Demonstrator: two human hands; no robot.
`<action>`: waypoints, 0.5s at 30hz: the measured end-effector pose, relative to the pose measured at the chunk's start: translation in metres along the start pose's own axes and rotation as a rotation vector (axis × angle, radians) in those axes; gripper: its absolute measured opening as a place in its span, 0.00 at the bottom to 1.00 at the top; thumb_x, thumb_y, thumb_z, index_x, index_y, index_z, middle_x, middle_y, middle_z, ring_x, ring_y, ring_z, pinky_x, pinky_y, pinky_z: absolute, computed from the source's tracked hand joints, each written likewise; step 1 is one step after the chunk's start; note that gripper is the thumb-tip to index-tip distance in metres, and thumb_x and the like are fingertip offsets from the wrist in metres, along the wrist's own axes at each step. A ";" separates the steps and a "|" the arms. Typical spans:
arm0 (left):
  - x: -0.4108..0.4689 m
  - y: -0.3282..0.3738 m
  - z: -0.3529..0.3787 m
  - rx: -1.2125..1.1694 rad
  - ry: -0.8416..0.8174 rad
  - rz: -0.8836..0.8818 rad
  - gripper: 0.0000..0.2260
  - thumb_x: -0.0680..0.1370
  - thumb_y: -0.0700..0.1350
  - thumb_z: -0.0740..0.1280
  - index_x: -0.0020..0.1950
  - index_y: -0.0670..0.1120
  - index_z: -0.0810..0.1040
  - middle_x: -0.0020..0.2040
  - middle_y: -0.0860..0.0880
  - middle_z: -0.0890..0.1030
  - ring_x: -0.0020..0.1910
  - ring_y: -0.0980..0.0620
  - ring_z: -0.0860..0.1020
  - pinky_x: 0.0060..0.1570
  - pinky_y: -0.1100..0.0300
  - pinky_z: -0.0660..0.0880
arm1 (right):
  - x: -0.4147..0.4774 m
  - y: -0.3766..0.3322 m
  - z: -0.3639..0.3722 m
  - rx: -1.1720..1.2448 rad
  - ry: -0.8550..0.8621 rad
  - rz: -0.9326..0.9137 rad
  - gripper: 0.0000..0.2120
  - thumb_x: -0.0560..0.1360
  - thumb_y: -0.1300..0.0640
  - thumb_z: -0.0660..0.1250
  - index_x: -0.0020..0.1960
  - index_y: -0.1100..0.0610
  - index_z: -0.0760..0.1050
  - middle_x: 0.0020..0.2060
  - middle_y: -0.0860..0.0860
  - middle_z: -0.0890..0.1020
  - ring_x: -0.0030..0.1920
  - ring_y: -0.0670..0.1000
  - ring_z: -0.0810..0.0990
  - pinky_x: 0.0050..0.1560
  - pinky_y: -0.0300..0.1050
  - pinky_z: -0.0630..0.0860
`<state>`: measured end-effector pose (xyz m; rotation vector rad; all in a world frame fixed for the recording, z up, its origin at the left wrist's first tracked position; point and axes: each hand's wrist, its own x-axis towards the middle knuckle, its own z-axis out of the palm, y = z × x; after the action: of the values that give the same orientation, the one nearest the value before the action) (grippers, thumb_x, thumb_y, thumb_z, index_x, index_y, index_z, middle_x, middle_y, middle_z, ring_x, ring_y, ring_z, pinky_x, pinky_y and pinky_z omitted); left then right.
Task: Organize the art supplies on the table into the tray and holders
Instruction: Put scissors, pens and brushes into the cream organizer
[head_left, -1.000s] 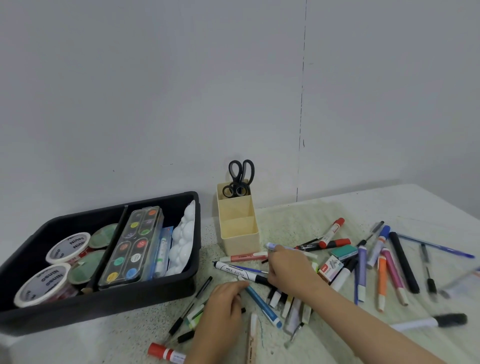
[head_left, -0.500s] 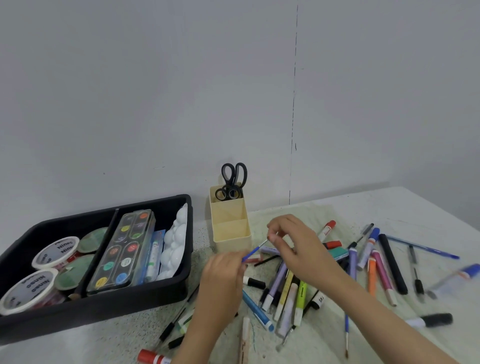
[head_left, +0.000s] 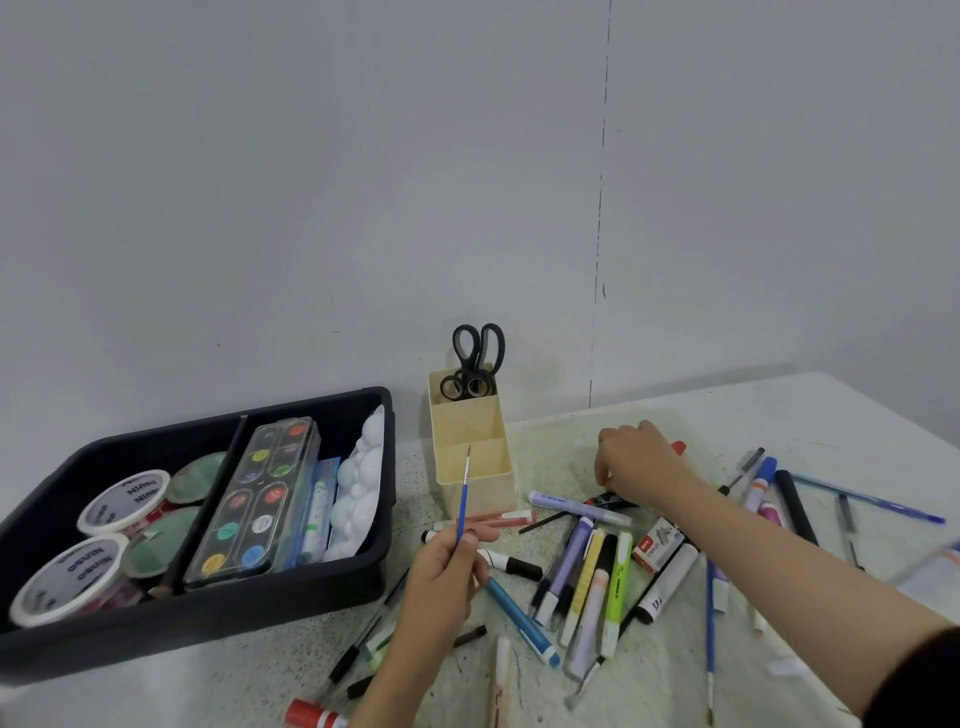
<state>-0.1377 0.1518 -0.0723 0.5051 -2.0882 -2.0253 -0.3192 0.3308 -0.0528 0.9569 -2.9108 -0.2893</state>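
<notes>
Left hand (head_left: 444, 566), in front of the holder (head_left: 491, 488), pinches a paintbrush (head_left: 464, 499) low on its thin blue handle, bristles up, the tip level with the holder's front compartment. Right hand (head_left: 641, 462), right of the holder, curls its fingers down over a red-capped marker (head_left: 678, 447); whether it grips anything cannot be told. The holder is a cream, smooth-walled plastic box, with black-handled scissors (head_left: 478, 364) in its rear compartment. Probable hazards: the slim, slick handle may swivel in so low a pinch and miss the opening; a nudge may tip the light holder. The round-barrelled markers (head_left: 587, 571) right of the holder may roll if the forearm brushes them. The black tray (head_left: 208, 618) lies left of the holder.
</notes>
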 end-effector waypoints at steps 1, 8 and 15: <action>0.000 -0.001 -0.002 -0.007 0.005 -0.018 0.12 0.82 0.40 0.56 0.49 0.41 0.79 0.26 0.51 0.73 0.20 0.59 0.60 0.20 0.68 0.58 | 0.003 -0.001 0.000 -0.043 -0.010 -0.028 0.12 0.75 0.62 0.62 0.49 0.49 0.82 0.51 0.49 0.77 0.51 0.51 0.76 0.53 0.44 0.63; 0.002 -0.009 -0.011 -0.133 0.038 -0.118 0.13 0.82 0.39 0.55 0.50 0.39 0.79 0.31 0.46 0.79 0.23 0.55 0.70 0.22 0.64 0.66 | 0.006 -0.001 0.002 -0.158 0.001 -0.184 0.13 0.73 0.67 0.59 0.48 0.54 0.79 0.45 0.50 0.71 0.44 0.51 0.69 0.47 0.44 0.58; 0.002 -0.009 -0.004 -0.182 0.027 -0.156 0.13 0.81 0.38 0.56 0.49 0.41 0.80 0.40 0.45 0.85 0.37 0.50 0.81 0.33 0.62 0.77 | 0.005 0.007 0.000 0.007 0.070 -0.136 0.10 0.76 0.64 0.59 0.47 0.49 0.66 0.41 0.47 0.77 0.44 0.50 0.71 0.50 0.44 0.59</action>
<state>-0.1372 0.1469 -0.0814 0.6773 -1.8783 -2.2538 -0.3272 0.3332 -0.0513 1.1449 -2.7906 -0.2474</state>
